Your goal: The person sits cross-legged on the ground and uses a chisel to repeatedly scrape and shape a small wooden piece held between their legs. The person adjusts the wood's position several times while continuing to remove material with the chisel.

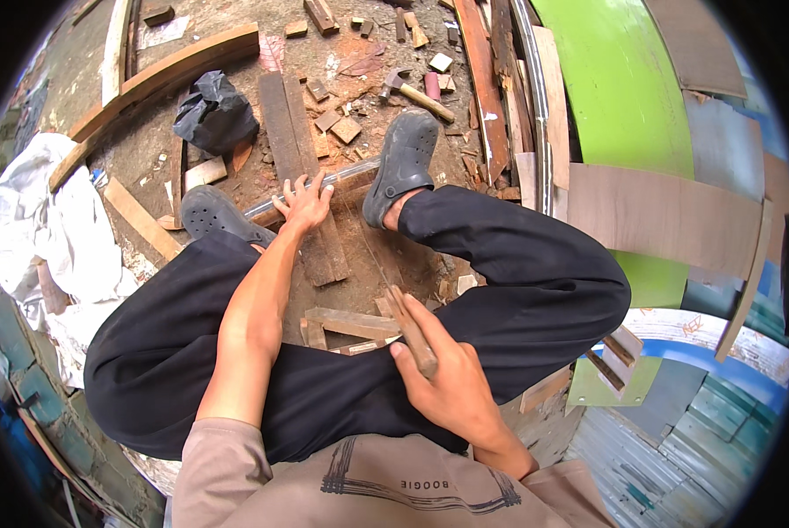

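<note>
My left hand (304,204) presses down with its fingers spread, where a long dark plank (290,132) crosses a wooden bar (352,179) with a shiny grey edge. My right hand (450,383) is closed round the wooden handle of a handsaw (414,339). Its thin blade, blurred and seen nearly edge-on, points away toward the bar. Whether the blade touches the wood I cannot tell. My left clog (218,214) and right clog (403,163) stand near the bar's two ends.
A claw hammer (421,95) lies beyond my right foot among several wood offcuts (346,130). Near my left foot sit a black plastic bag (216,113) and white cloth (51,220). Long boards (484,88) and a green panel (619,79) lie right. A small wooden frame (350,323) lies between my legs.
</note>
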Demonstrator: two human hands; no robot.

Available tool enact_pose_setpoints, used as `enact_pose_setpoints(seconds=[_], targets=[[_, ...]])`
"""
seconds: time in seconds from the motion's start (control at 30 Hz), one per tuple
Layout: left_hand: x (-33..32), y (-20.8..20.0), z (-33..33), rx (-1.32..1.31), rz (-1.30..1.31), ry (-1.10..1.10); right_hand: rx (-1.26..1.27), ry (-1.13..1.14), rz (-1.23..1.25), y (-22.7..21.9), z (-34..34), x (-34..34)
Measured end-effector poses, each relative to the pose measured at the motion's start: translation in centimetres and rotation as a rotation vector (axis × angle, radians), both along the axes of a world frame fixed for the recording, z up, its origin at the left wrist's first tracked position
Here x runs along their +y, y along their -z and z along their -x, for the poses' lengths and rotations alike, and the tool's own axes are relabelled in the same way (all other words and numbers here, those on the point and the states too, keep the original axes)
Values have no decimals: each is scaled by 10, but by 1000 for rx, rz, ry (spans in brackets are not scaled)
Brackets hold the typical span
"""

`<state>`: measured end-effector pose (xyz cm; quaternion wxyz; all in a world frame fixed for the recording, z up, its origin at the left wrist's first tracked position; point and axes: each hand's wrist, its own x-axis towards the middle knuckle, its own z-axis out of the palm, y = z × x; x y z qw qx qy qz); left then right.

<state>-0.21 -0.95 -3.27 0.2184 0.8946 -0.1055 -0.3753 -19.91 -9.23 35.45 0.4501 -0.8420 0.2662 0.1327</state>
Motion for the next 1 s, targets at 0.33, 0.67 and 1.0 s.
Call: enact_pose_setpoints(seconds=[0.33, 0.67, 1.0], targets=[[-40, -33, 22, -286, 60, 261, -52, 246, -49, 12, 19, -30], [-5, -26, 39, -783, 490, 249, -66, 223, -177, 26, 9, -29], [14, -10, 20, -200, 21, 179, -168, -14, 27, 47, -10, 1]])
